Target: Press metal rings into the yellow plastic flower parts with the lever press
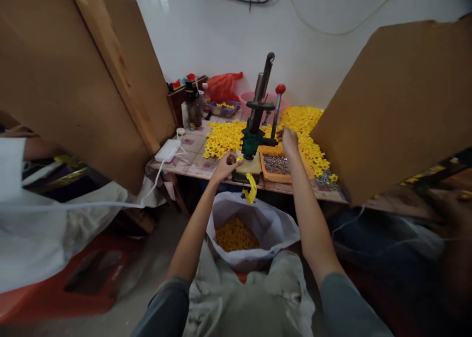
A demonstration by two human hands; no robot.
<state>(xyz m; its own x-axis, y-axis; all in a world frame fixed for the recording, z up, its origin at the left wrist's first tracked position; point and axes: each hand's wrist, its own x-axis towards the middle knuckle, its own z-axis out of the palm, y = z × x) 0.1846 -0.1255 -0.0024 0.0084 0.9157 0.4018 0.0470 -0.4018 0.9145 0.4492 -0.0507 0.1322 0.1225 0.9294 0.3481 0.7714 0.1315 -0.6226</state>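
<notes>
A green hand press (251, 139) with a red-knobbed lever (277, 111) stands at the front of the table. My left hand (225, 167) is beside its base plate, pinching a small yellow plastic piece (239, 159) at the fingertips. To the right of the press, my right hand (290, 141) is raised over the orange basket (277, 178), close to the lever's lower end. Its fingers are curled, and whatever they hold is hidden. Small metal parts (275, 164) fill the basket. A curved yellow strip (251, 189) hangs off the front of the press base.
Heaps of yellow pieces (224, 138) cover the table behind the press. Below the edge, an open white sack (273, 229) holds more between my knees. Cardboard panels (398, 106) flank both sides. A white power strip (167, 151) lies at left; a pink basin (249, 98) stands behind.
</notes>
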